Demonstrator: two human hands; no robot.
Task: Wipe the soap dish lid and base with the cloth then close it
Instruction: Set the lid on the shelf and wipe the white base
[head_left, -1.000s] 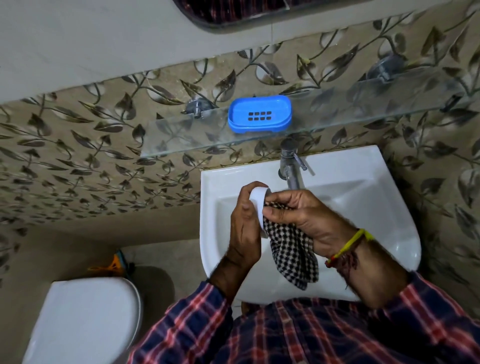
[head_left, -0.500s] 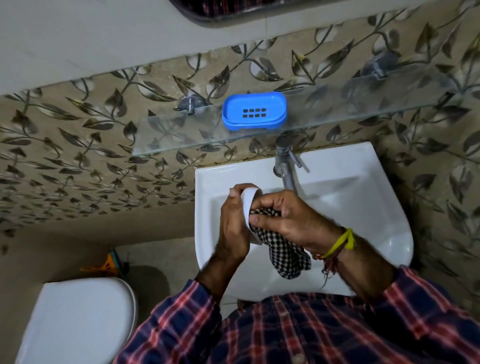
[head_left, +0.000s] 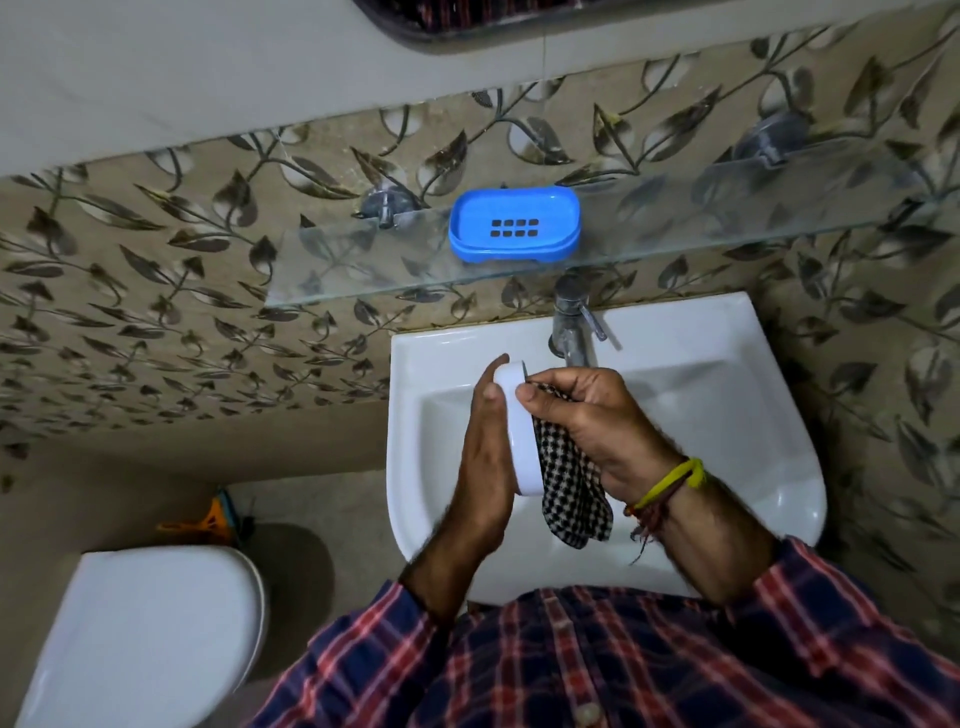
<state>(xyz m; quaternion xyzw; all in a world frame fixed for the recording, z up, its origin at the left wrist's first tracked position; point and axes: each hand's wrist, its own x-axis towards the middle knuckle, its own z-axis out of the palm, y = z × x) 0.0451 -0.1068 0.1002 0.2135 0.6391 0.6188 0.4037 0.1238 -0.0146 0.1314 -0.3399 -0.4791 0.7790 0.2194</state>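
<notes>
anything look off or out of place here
Nothing stands out. The soap dish is simply apart: the blue base sits level on the glass shelf, while the left hand holds the white lid over the sink and the right hand presses the checked cloth to it.

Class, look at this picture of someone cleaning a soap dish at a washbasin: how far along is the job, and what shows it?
Done: the dish is apart, with the blue plastic slotted base lying on the glass shelf. In hand: the left hand grips the white plastic lid over the white basin, while the right hand presses the black-and-white checked cloth against it. Left: whether the base is wiped cannot be told, and closing remains.
</notes>
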